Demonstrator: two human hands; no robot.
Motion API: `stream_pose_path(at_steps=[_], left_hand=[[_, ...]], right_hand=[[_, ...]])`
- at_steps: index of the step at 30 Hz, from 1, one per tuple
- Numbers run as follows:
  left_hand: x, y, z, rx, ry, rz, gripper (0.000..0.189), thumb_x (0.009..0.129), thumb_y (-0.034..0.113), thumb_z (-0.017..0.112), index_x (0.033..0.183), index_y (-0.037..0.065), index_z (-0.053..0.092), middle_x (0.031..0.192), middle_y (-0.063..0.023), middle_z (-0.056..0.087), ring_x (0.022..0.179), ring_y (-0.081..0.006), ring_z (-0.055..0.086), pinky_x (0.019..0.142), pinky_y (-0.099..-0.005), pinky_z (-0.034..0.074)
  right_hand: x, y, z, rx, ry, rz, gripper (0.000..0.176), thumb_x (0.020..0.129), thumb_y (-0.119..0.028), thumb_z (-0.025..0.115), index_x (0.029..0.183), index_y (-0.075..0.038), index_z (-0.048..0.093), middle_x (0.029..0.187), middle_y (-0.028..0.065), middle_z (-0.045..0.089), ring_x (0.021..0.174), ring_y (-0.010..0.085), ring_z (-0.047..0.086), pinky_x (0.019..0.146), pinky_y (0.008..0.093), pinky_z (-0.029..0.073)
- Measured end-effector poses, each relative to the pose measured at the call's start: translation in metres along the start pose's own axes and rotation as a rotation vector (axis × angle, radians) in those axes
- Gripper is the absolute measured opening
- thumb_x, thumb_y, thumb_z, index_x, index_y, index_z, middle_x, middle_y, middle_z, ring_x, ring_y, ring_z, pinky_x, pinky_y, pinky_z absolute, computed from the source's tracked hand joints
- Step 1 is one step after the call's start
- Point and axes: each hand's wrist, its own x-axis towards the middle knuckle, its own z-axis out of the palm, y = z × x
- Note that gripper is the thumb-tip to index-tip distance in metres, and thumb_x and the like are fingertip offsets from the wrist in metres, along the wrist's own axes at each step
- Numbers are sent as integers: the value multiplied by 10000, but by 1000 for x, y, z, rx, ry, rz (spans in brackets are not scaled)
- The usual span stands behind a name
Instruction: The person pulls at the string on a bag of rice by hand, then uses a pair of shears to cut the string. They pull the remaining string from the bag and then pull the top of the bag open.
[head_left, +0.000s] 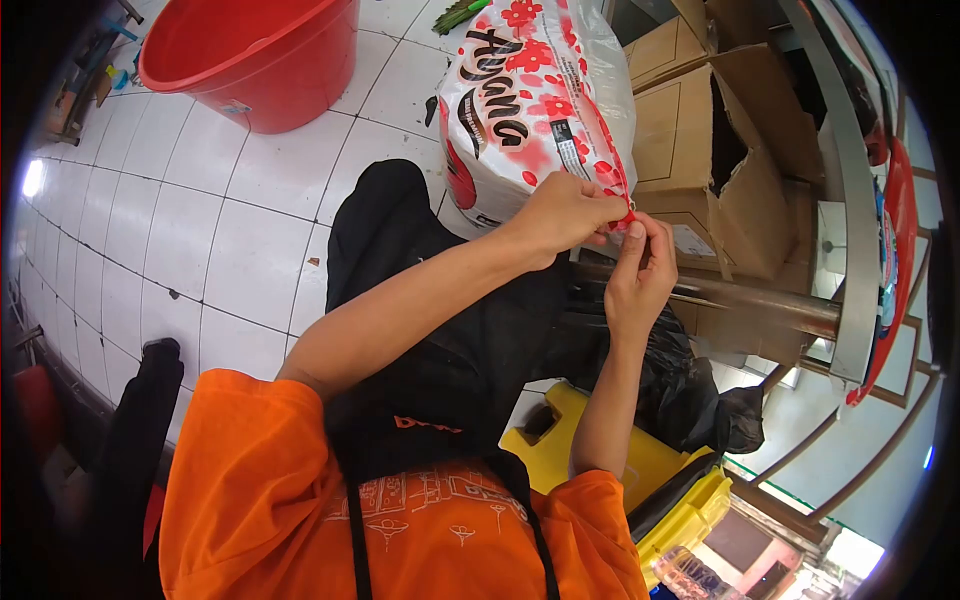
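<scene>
A bulky white plastic bag printed with red flowers and the word "Ayana" stands on the tiled floor in front of my knees. Along its right side runs a red edge, partly under clear plastic. My left hand pinches the lower end of that edge, thumb and fingers closed. Close against it, my right hand pinches the same corner of the bag from the right. The fingertips nearly meet, so the exact bit of plastic between them is mostly hidden.
Left of the bag is a large red tub. Open cardboard boxes stand at the right behind a metal table frame. A black plastic bag and a yellow bin are beside my right arm. Another person's dark-clothed leg shows lower left.
</scene>
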Motion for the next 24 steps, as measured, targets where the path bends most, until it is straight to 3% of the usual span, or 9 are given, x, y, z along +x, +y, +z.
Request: stream_pose_path(at_steps=[7,10,12,13,15,21,24], left_hand=[[-1,-3,-9,-111,-56,-101,232,925,216,569,780,39,611,784,-13,535,764,-117,596,798,-315,576],[-8,-2,-10,-23,-63,-52,254,949,219,526,775,42,578,795,-22,530,794,-128,609,776,-321,585],[-11,-6,-9,113,11,78,211,962,187,514,837,29,575,838,-45,573,824,-134,624,739,-312,589],[-11,-9,-9,123,-7,78,211,962,187,514,837,29,575,838,-45,573,824,-134,624,739,-312,589],[-13,-8,-8,330,43,234,195,989,183,521,968,8,607,899,-60,618,851,-138,633,708,-304,588],[-16,4,0,262,5,174,228,1004,224,569,1113,32,627,933,-33,631,836,-113,620,695,-267,576],[-5,1,-6,254,-74,119,191,1019,221,538,1080,53,605,921,-16,604,814,-100,601,685,-260,551]], right_hand=[[-3,1,-2,-25,1,26,143,1001,-83,560,1052,29,633,904,102,622,788,186,584,729,315,482],[1,-2,-5,117,-7,100,140,990,-91,582,1057,17,642,868,62,628,774,134,566,711,289,471],[10,-8,-13,477,24,397,165,968,-96,618,1082,15,657,825,14,620,758,74,543,689,245,450],[14,-8,-16,474,45,395,165,968,-96,618,1082,15,657,825,14,620,758,74,543,689,245,450],[25,-5,-21,421,-169,459,210,941,-94,652,1114,26,662,810,-14,614,737,42,529,678,211,430],[37,2,-25,265,-238,372,181,906,-61,660,1057,36,677,769,-7,631,673,51,533,622,231,447],[39,1,-25,268,-229,344,135,903,-65,660,997,31,665,752,5,632,657,57,537,604,249,451]])
